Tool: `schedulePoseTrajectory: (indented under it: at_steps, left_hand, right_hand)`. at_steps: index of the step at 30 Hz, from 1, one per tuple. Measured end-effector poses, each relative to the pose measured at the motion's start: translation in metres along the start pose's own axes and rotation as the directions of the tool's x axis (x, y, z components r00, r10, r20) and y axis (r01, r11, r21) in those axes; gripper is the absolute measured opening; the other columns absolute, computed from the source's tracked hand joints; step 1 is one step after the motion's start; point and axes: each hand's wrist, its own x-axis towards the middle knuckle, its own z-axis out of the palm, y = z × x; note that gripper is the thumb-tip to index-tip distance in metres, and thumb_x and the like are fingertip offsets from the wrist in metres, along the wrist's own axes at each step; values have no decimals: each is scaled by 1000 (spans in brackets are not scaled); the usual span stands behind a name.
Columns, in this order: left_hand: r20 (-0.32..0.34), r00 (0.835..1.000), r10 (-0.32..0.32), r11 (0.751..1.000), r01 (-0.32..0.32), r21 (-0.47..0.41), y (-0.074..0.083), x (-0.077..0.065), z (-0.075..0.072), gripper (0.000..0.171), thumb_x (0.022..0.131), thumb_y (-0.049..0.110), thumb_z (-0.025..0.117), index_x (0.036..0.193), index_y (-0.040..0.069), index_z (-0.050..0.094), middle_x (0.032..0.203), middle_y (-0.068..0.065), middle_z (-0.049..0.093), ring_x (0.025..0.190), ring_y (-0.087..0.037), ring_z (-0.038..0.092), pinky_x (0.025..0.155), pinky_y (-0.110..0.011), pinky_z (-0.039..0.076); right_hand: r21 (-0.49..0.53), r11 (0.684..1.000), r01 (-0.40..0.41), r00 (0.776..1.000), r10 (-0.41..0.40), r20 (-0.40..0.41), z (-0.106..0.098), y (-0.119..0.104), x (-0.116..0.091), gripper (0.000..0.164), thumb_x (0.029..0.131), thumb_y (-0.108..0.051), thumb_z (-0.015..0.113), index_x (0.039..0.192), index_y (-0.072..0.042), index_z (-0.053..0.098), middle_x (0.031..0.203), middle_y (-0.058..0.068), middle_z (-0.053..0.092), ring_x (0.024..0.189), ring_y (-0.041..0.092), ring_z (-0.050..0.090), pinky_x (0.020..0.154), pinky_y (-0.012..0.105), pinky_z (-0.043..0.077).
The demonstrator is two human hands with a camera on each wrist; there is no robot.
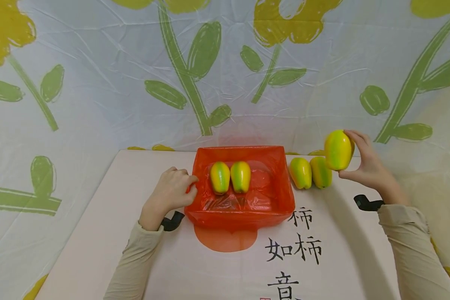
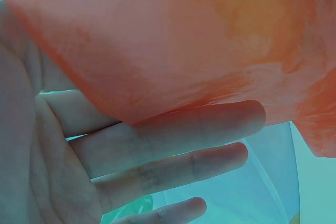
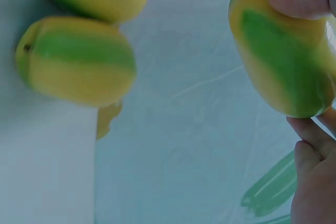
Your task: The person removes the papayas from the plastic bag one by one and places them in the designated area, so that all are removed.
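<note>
My right hand (image 1: pixel 367 166) holds a yellow-green papaya (image 1: pixel 338 150) up above the table at the right, thumb at one end and fingertips at the other. Two more papayas (image 1: pixel 310 172) lie side by side just left of it, beside a red plastic-lined box (image 1: pixel 240 217). Inside this open box sit two papayas (image 1: pixel 230 177) next to each other. At the box's left rim, my left hand (image 1: pixel 170 189) grips the red plastic between thumb and fingers. In the left wrist view, several fingers (image 2: pixel 173 135) extend along the underside of the red plastic, which hides part of the hand.
The pale table mat (image 1: pixel 165 258) carries black written characters (image 1: pixel 294 250) and an orange-red printed shape (image 1: pixel 226 239) in front of the box. A flower-patterned sheet (image 1: pixel 116 83) hangs behind the table and at its sides, close to the back edge.
</note>
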Motion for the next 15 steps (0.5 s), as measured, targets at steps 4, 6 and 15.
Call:
schedulePoseTrajectory:
  at_steps: [4, 6, 15]
  left_hand:
    - [-9, 1000, 7, 1000, -7, 4, 0, 0, 0, 16, 75, 11, 58, 80, 11, 73, 55, 5, 44, 56, -16, 46, 62, -34, 39]
    - [-10, 1000, 9, 1000, -9, 4, 0, 0, 0, 16, 75, 11, 58, 80, 11, 73, 55, 5, 44, 56, -16, 46, 61, -34, 39]
    - [0, 1000, 7, 1000, -7, 4, 1, 0, -1, 15, 76, 11, 57, 79, 11, 72, 55, 4, 43, 55, -16, 45, 61, -34, 38]
  right_hand:
    - [-25, 998, -54, 998, 55, 12, -3, 15, -6, 114, 53, 10, 83, 153, -4, 32, 148, 24, 30, 128, 27, 35, 103, 12, 18]
    - [-31, 996, -81, 996, 81, 22, -4, 22, -10, 113, 54, 10, 84, 153, -3, 31, 147, 25, 30, 126, 37, 35, 104, 13, 17]
    - [-50, 987, -151, 986, 154, 67, -3, 49, -24, 110, 57, 10, 82, 152, 3, 26, 145, 32, 25, 122, 52, 31, 116, 45, 18]
